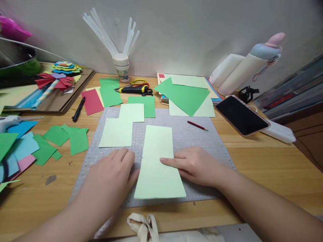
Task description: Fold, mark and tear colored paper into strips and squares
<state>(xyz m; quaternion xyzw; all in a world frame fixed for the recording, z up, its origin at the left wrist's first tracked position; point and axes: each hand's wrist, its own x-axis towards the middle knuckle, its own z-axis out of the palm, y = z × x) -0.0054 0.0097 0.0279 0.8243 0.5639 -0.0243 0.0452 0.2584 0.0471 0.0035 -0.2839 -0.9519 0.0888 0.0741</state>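
Note:
A long light green sheet of paper (157, 181) lies upright in front of me on the grey cutting mat (204, 141), its near end slightly raised. My right hand (195, 164) holds its right edge, with the index finger stretched over the top and the thumb low at the edge. At the sheet's left side is my left hand (111, 174), fingers curled and thumb tip at the paper's edge; its palm side is hidden. Just beyond are light green pieces (117, 132). A dark red pencil (197, 125) rests on the mat's right part.
Green paper scraps (78, 139) and a black pen (78, 109) lie left. Behind are a utility knife (133, 89), paper cups (121, 67) with white straws, and a green sheet (185, 97) on a stack. At right are a phone (242, 114) and a bottle (248, 69).

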